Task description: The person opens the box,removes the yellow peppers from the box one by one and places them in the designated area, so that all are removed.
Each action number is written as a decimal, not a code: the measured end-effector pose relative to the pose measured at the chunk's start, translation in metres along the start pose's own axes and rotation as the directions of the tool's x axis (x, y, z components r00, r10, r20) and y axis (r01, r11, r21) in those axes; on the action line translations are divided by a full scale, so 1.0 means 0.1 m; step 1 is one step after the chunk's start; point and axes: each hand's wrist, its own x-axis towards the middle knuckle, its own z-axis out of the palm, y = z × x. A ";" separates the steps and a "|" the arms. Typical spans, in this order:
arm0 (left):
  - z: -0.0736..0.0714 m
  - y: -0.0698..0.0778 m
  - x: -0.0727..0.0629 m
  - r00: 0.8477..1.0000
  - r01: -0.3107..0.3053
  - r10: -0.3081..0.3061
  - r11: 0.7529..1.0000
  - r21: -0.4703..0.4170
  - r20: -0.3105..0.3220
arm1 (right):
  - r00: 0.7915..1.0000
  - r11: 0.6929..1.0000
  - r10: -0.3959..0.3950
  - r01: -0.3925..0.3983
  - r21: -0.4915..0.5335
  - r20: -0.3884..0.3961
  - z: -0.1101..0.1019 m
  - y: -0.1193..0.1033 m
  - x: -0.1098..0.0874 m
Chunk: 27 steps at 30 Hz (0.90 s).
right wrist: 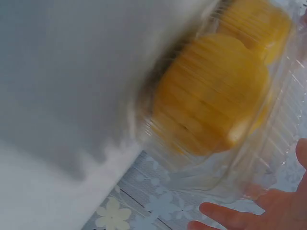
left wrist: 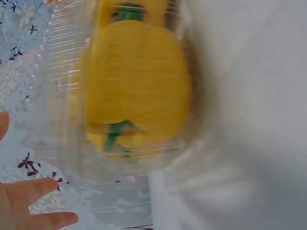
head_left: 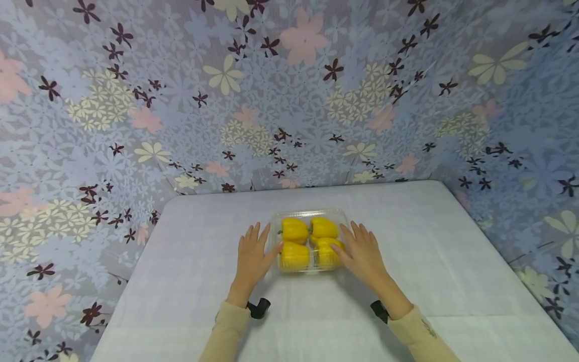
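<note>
A clear plastic container [head_left: 312, 211] holds several yellow bell peppers [head_left: 295, 230] with green stems, set in two rows. At its left side is my left hand [head_left: 253, 254], fingers spread and fairly straight, the thumb by the near-left pepper. My right hand [head_left: 364, 254] lies along the right side, its thumb reaching over the near-right pepper [head_left: 326, 254]. Ribbed clear walls show in front of a pepper [left wrist: 139, 81] in the left wrist view and another pepper [right wrist: 211, 96] in the right wrist view. Whether the fingers touch the plastic is unclear.
The container stands on a table with a white cloth [head_left: 203, 301]. Behind the table and along its sides hangs a blue-grey floral curtain [head_left: 307, 100]. Dark straps with small black devices [head_left: 259, 308] sit on both wrists, next to beige sleeves.
</note>
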 end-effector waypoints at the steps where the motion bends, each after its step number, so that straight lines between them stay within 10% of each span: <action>1: 0.01 -0.01 -0.01 1.000 0.006 -0.006 1.000 -0.013 0.000 | 1.000 1.000 0.002 -0.001 0.007 -0.003 0.01 0.01 -0.01; 27: 0.33 -0.15 -0.37 0.993 0.089 -0.064 0.962 -0.257 0.103 | 1.000 0.993 -0.010 0.012 0.119 -0.021 0.15 0.08 -0.27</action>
